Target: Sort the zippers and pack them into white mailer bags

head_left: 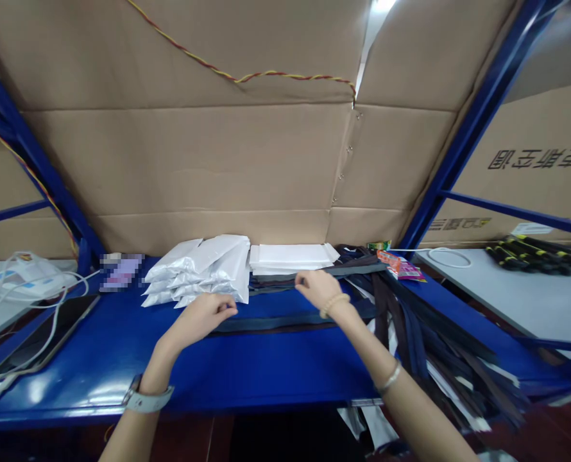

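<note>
My left hand (205, 321) is over the blue table, fingers curled in with the thumb against them. Close by its fingertips begins a long dark fabric strip (285, 323), which lies across the table to the right. My right hand (318, 290), with a beaded bracelet at the wrist, is also closed, above and behind that strip. It is nearest to a stack of dark strips (271, 280) along the back. Whether either hand pinches anything is hidden. Flat white packets (290, 255) rest on that stack. Puffy white plastic packages (218, 256) are piled behind my left hand.
Many loose dark strips (425, 327) spread over the right side and hang past the front edge. Snack packets (401, 264) lie behind them. At left are a dark flat panel (49, 333) and white cables (59, 321). Blue posts (473, 122) and cardboard (208, 154) enclose the back.
</note>
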Demonstrator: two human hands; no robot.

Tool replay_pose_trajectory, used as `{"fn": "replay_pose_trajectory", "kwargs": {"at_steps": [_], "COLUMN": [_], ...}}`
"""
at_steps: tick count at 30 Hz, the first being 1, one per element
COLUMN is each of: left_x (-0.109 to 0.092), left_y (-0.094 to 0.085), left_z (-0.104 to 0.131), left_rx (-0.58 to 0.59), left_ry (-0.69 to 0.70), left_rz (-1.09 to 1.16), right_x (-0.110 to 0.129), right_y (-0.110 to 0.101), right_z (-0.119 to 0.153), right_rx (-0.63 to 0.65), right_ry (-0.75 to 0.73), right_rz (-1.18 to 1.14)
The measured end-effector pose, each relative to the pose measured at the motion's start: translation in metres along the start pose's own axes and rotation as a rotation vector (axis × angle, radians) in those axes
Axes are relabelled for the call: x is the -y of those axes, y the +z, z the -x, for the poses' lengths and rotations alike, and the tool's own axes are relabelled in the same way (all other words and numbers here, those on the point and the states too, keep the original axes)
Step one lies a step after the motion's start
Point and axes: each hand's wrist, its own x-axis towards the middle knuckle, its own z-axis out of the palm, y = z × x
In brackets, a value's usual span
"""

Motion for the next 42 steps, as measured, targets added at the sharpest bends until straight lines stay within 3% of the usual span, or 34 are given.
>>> {"fn": "replay_pose_trajectory", "kwargs": {"at_steps": [2,4,8,12,16,26,29,33,42], "left_x": [-0.013,-0.021,-0.021,-0.017,-0.016,-0.017,-0.025,-0.034,-0.04], "left_y": [0.004,0.016,0.05,0.066,0.067,0.072,0.069,0.067,0.066], "left_z": [-0.019,-0.037,-0.058,-0.062,-0.069,-0.071,-0.069,-0.068,-0.067], "left_rx": [0.035,-0.036,-0.188,-0.093,-0.053,-0.089,-0.114,-0.193,-0.198], "left_ry": [0.08,0.1,0.067,-0.024,-0.114,-0.127,-0.119,-0.115,-0.116], "left_rz": [-0.042,-0.155,-0.455,-0.56,-0.549,-0.549,-0.543,-0.5,-0.408], "right_x": [0.02,0.03,0.023,0.012,0.014,0.02,0.021,0.023,0.028], "right_y": [0.016,0.03,0.046,0.05,0.05,0.044,0.043,0.043,0.044], "right_z": [-0.016,-0.026,-0.029,-0.024,-0.02,-0.015,-0.015,-0.015,-0.011], "right_rx": [0.111,0.151,0.156,0.151,0.149,0.113,0.106,0.2,0.11], "right_ry": [-0.095,-0.122,-0.108,-0.105,-0.118,-0.082,-0.063,-0.125,-0.186], "right_rz": [-0.009,-0.02,-0.061,-0.101,-0.11,-0.101,-0.193,-0.375,-0.663]}}
